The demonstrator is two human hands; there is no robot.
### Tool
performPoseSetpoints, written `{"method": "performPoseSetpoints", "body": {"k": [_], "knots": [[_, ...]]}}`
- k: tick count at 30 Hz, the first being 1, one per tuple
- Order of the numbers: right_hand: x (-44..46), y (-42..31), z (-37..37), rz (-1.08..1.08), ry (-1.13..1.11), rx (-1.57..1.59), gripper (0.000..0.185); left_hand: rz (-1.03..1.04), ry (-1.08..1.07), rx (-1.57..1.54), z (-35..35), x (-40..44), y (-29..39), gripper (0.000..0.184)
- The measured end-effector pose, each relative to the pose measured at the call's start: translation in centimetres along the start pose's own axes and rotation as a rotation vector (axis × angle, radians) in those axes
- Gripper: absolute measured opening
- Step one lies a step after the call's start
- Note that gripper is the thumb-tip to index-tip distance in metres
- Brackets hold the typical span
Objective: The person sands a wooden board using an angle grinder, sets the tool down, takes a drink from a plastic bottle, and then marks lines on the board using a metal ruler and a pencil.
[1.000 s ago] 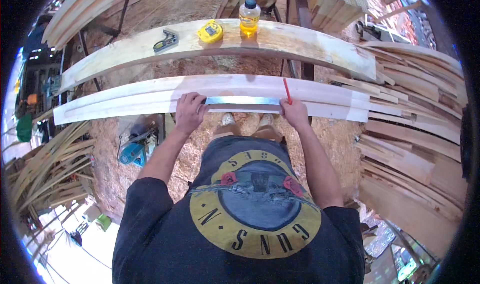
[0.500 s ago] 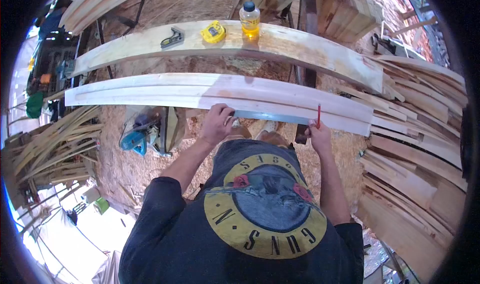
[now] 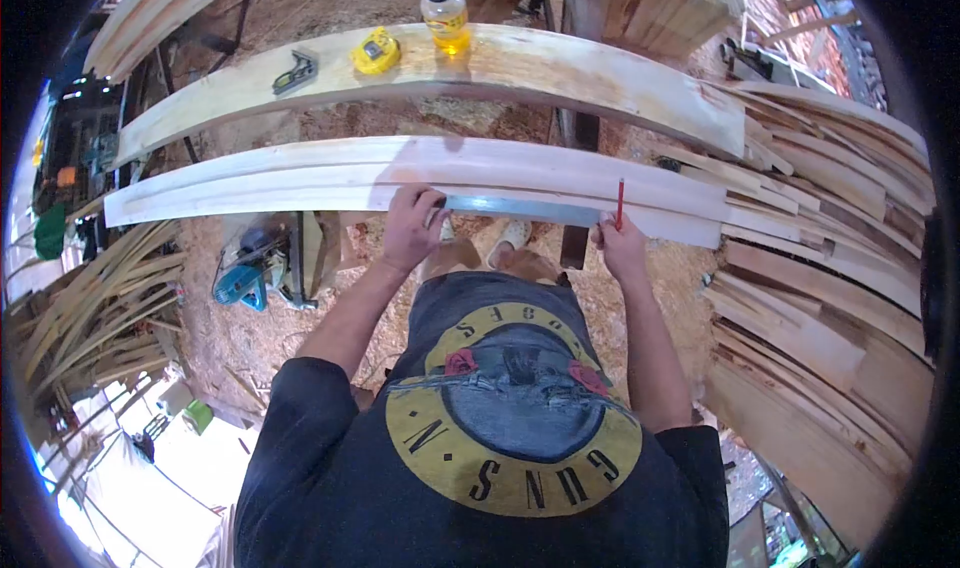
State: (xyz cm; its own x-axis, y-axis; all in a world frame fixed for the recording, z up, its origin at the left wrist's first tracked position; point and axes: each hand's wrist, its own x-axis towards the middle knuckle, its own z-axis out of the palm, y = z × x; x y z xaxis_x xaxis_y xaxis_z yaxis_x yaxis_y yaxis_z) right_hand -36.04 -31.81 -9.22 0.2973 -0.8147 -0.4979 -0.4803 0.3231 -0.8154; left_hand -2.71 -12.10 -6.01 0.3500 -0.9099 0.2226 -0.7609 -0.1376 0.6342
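A long pale board (image 3: 300, 173) lies crosswise in front of me, with lengthwise lines or steps along its face. A flat, bluish metal ruler (image 3: 520, 208) lies along the board's near edge between my hands. My left hand (image 3: 412, 233) has its fingers closed on the ruler's left end. At the other end is my right hand (image 3: 623, 248), its fingers closed round a red pencil (image 3: 620, 206) that points up and away from me. The right fingers also seem to touch the ruler's end; their exact grip on it is hidden.
Beyond the board, a thick beam (image 3: 580, 73) carries a clamp (image 3: 296, 72), a yellow tape measure (image 3: 376, 52) and a bottle of yellow liquid (image 3: 446, 20). A blue power tool (image 3: 242, 284) sits below at left. Wood strips (image 3: 95, 318) and planks (image 3: 810, 318) are piled on both sides.
The ruler has moved slightly away from me, up onto the board's near edge, and both hands went with it. The whole view has shifted a little.
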Motion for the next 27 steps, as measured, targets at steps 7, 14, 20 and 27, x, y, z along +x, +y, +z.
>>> {"method": "performPoseSetpoints", "body": {"k": [7, 14, 20, 27], "knots": [[1.4, 0.0, -0.6, -0.022, 0.038, -0.139, 0.031, 0.045, -0.009, 0.064, 0.3, 1.5, -0.1, 0.031], [1.4, -1.7, -1.7, 0.057, 0.018, -0.066, 0.027, 0.033, -0.062, 0.079, 1.3, 2.1, 0.4, 0.035], [1.5, -2.1, -2.1, 0.097, 0.03, -0.05, 0.027, 0.039, -0.07, 0.115, 1.9, 2.4, 0.6, 0.035], [1.7, -2.4, -2.1, 0.108, 0.033, -0.053, 0.028, 0.048, -0.064, 0.111, 1.9, 2.6, 0.8, 0.035]]}}
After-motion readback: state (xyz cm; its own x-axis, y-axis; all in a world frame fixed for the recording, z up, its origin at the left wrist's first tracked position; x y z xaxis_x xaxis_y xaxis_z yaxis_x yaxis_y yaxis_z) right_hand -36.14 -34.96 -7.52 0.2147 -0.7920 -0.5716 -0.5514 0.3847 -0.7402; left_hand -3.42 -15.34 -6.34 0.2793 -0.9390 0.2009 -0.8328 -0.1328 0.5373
